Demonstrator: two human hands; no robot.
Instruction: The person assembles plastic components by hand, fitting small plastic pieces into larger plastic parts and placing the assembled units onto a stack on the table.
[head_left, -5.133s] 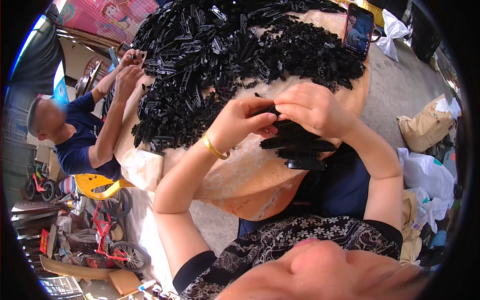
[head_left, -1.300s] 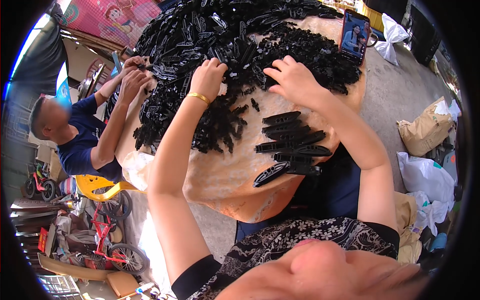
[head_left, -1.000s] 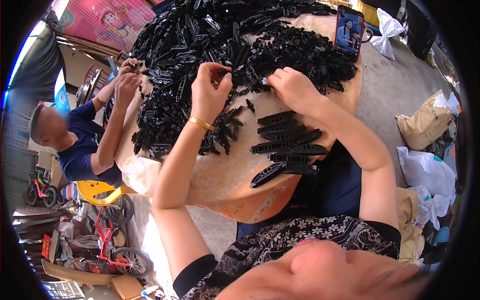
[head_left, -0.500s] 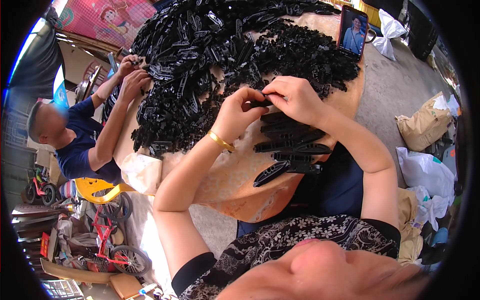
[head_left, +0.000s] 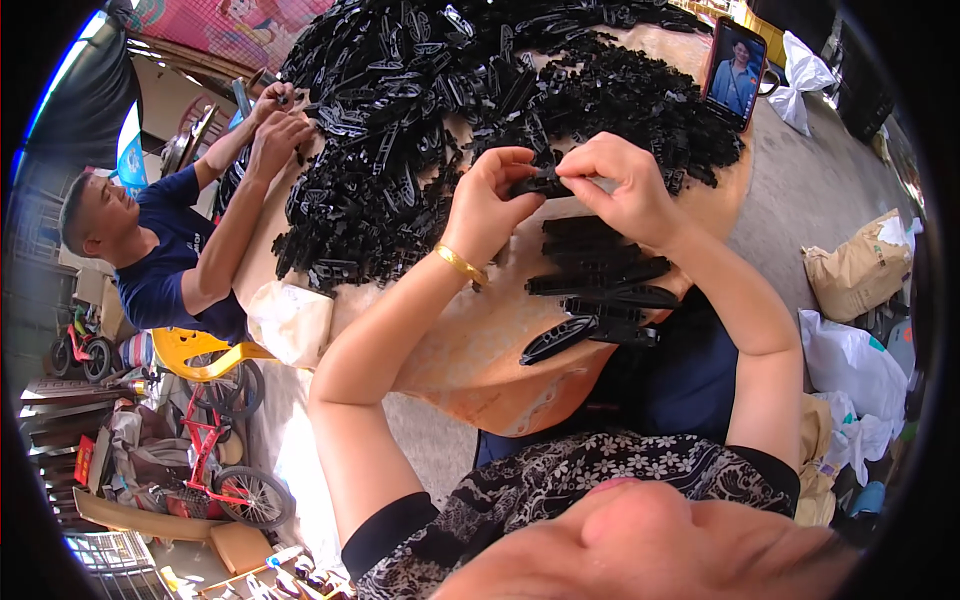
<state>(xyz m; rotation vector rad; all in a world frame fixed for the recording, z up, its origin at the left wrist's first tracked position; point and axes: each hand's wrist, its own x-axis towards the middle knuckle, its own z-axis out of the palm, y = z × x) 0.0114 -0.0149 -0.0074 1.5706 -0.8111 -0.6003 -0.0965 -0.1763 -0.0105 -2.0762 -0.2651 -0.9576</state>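
Over the near part of the table, my left hand (head_left: 492, 208) is closed around one end of a small black plastic part (head_left: 541, 184). My right hand (head_left: 622, 192) pinches the part's other end between thumb and fingers. Its finer shape is partly covered by my fingers. Just below my right hand lies a stack of long black plastic pieces (head_left: 600, 290), laid roughly side by side near the table's edge. Beyond my hands spreads a heap of small black parts (head_left: 640, 95), and to its left a large heap of long black pieces (head_left: 385, 130).
A phone (head_left: 735, 72) showing a person stands at the table's right edge. On the left, a co-worker's hands (head_left: 278, 130) handle black parts. A white bag (head_left: 290, 322) hangs by the table's left edge. Sacks (head_left: 858, 262) stand on the floor at right.
The view has shifted a little, moving the table rightward in the picture. My fingertips have drawn slightly apart, and more of the black plastic part shows between my hands.
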